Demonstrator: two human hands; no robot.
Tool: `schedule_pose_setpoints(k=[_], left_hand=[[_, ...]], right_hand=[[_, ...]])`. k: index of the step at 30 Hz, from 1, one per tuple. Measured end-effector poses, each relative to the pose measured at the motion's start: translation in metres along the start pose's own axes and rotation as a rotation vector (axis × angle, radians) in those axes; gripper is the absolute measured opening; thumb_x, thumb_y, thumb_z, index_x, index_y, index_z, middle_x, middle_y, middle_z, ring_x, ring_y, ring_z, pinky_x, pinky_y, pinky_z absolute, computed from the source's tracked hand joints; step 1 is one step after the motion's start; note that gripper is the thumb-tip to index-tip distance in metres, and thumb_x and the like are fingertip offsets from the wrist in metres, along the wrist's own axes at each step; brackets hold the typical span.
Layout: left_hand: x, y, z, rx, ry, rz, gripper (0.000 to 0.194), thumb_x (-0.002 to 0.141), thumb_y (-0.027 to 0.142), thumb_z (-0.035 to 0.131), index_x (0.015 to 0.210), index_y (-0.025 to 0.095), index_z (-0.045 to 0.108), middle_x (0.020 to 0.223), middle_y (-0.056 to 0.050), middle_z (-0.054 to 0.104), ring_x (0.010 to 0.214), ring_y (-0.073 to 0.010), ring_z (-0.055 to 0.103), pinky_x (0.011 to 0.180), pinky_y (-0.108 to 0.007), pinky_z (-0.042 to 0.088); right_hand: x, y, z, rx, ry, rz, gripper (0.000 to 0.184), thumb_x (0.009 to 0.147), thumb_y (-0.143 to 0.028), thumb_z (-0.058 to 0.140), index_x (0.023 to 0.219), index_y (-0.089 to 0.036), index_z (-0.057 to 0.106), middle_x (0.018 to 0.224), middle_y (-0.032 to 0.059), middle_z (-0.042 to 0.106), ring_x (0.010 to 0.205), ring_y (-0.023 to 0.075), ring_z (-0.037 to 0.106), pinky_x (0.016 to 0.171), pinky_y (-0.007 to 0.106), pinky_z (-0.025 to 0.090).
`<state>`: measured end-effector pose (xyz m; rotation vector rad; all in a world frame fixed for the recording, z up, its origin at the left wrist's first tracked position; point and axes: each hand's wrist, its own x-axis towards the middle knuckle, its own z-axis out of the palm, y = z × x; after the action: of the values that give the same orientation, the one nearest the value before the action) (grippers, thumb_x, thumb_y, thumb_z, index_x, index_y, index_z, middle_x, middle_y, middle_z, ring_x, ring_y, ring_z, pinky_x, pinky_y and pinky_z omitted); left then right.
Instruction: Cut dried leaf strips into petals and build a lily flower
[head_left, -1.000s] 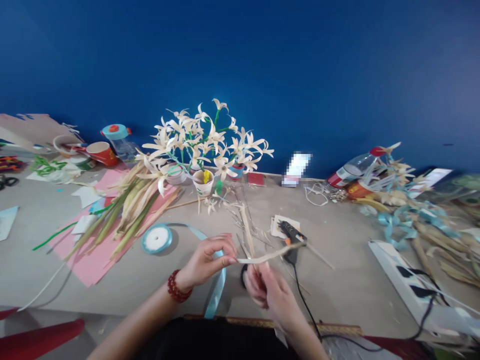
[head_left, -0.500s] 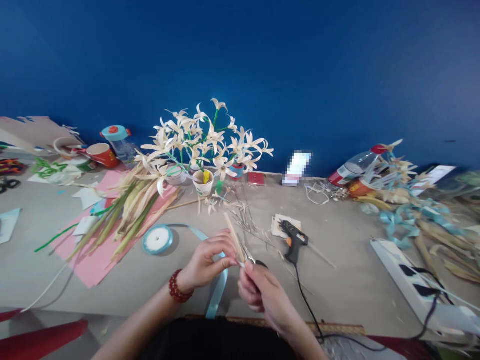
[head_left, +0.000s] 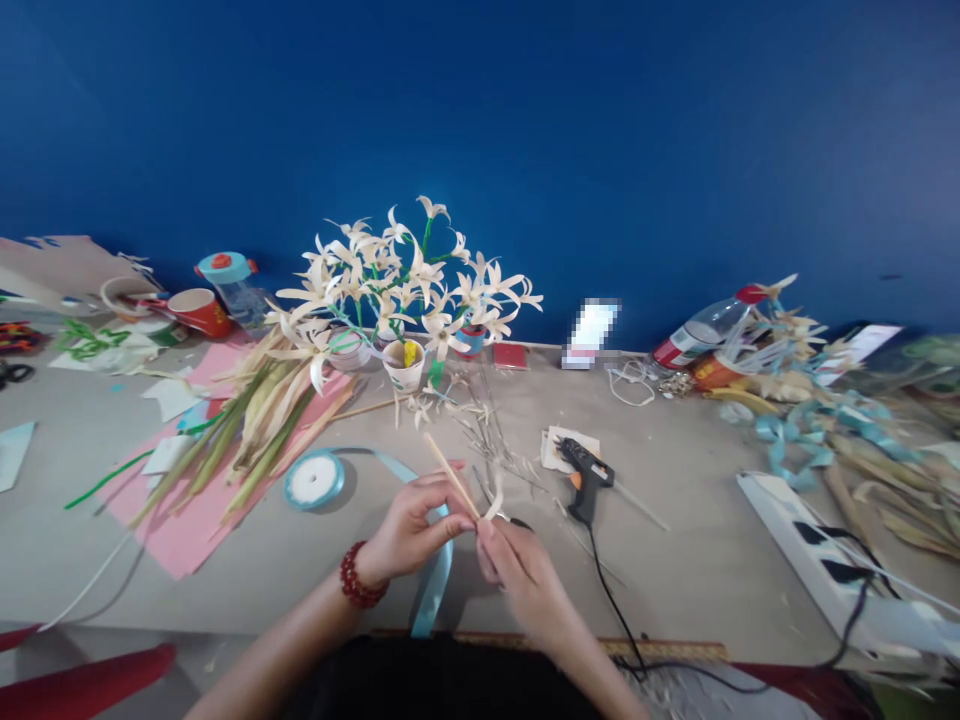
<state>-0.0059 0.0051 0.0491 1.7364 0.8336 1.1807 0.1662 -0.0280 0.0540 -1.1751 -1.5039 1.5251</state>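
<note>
My left hand point(head_left: 414, 526), with a red bead bracelet on its wrist, pinches a thin pale straw strip point(head_left: 450, 474) that slants up and to the left. My right hand point(head_left: 517, 572) meets it fingertip to fingertip and pinches the same strip, a short curled end point(head_left: 495, 497) sticking up above its fingers. Both hands hover over the grey table's near edge, just above a pale blue ribbon point(head_left: 433, 585). Behind them lies a scatter of thin straw slivers point(head_left: 487, 440).
A black and orange glue gun point(head_left: 586, 478) lies right of my hands, its cord trailing toward me. A ribbon spool point(head_left: 313, 479) and pink paper point(head_left: 180, 525) with long leaves lie left. Straw flowers in a cup point(head_left: 405, 365) stand behind. A white power strip point(head_left: 810, 560) lies right.
The strip, first stretched out to the right toward the glue gun, has been swung upright and now leans up and left. My right hand moved up to meet the left.
</note>
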Motion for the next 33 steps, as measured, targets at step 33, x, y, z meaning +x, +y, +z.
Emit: schedule_pose_setpoints(k=[33], left_hand=[[0.001, -0.012, 0.006, -0.057, 0.099, -0.094, 0.023, 0.086, 0.036, 0.064, 0.071, 0.019, 0.064, 0.072, -0.004, 0.068, 0.076, -0.0197, 0.063, 0.098, -0.041, 0.043]], right_hand=[[0.013, 0.013, -0.009, -0.147, 0.046, -0.019, 0.051, 0.095, -0.059, 0.039, 0.061, -0.021, 0.041, 0.055, -0.0049, 0.036, 0.053, 0.0113, 0.034, 0.051, 0.025, 0.027]])
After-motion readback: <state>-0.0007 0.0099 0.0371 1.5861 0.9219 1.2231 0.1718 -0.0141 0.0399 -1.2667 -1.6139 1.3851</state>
